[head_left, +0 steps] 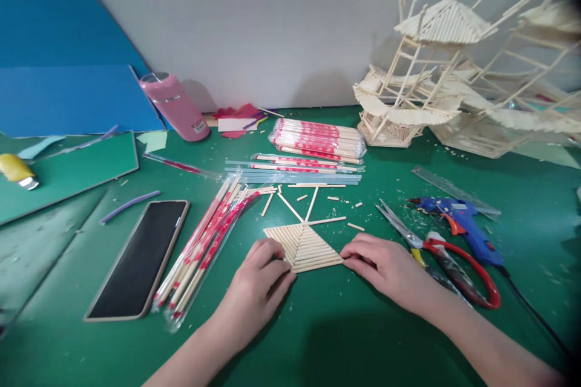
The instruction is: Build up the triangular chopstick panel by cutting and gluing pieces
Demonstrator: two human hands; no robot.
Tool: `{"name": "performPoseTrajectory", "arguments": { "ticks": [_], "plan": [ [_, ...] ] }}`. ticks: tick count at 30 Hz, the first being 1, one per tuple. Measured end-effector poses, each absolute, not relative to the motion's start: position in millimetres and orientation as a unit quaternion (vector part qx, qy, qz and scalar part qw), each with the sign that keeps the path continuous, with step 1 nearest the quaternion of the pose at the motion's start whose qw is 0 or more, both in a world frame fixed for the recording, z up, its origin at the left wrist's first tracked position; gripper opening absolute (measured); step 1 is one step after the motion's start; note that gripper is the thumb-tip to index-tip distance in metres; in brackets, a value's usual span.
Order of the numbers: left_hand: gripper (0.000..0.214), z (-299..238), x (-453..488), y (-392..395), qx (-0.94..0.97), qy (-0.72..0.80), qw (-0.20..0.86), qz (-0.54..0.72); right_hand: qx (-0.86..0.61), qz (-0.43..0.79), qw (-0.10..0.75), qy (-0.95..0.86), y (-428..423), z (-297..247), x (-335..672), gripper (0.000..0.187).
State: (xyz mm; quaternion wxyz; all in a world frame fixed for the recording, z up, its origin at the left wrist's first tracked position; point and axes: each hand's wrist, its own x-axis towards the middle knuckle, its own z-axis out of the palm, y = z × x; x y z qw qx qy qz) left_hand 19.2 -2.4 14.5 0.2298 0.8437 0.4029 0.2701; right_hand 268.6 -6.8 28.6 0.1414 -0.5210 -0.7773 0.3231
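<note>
A flat triangular panel of glued wooden sticks (303,245) lies on the green mat (318,326). My left hand (258,281) rests at the panel's left corner, fingers curled and pressed against its edge. My right hand (385,266) touches the right corner with its fingertips, fingers bent and close together. Loose sticks (297,208) and short offcuts lie just beyond the panel.
Wrapped chopstick bundles (204,248) lie to the left, with more packs (318,139) behind. A phone (140,257) lies face up at left. Scissors (445,257) and a blue glue gun (463,224) lie at right. Stick-built models (436,72) stand at back right, a pink bottle (175,106) at back left.
</note>
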Motion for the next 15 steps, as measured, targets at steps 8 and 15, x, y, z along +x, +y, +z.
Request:
{"name": "performPoseTrajectory", "arguments": {
  "ticks": [8, 15],
  "plan": [
    [0.014, 21, 15, -5, 0.855, 0.406, 0.2, 0.254, -0.563, 0.336, 0.219, -0.723, -12, 24, 277, 0.017],
    [0.021, 22, 20, -3, 0.878, 0.394, 0.124, 0.241, -0.603, 0.337, 0.255, -0.677, -18, 29, 273, 0.025]
  ]
}}
